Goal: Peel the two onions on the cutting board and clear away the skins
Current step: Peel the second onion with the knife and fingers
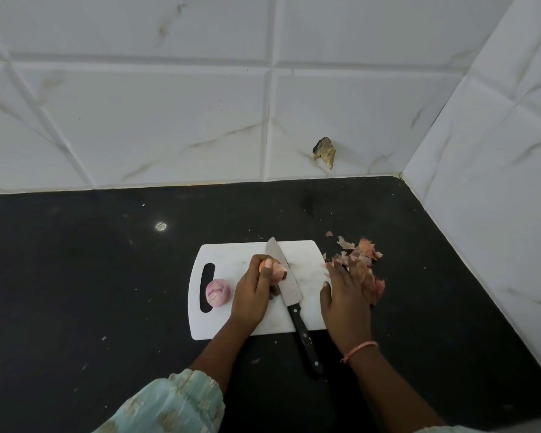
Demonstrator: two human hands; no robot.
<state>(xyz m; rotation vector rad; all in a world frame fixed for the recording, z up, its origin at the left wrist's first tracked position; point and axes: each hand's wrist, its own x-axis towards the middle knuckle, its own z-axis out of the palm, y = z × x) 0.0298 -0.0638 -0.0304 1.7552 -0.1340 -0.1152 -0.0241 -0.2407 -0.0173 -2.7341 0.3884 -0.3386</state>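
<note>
A white cutting board (231, 254) lies on the black counter. One peeled pinkish onion (217, 292) sits near the board's handle slot at the left. My left hand (253, 292) grips the second onion (277, 270) in the middle of the board; most of it is hidden by my fingers. My right hand (345, 295) lies flat with straight fingers at the board's right edge, its outer side against a heap of onion skins (361, 260) on the counter. A knife (286, 279) lies on the board between my hands.
The knife's black handle (306, 342) sticks out past the board's near edge. The black counter (91, 276) meets tiled walls behind and on the right, forming a corner (400, 176). A damaged spot (324, 151) marks the back wall. Small skin scraps dot the counter.
</note>
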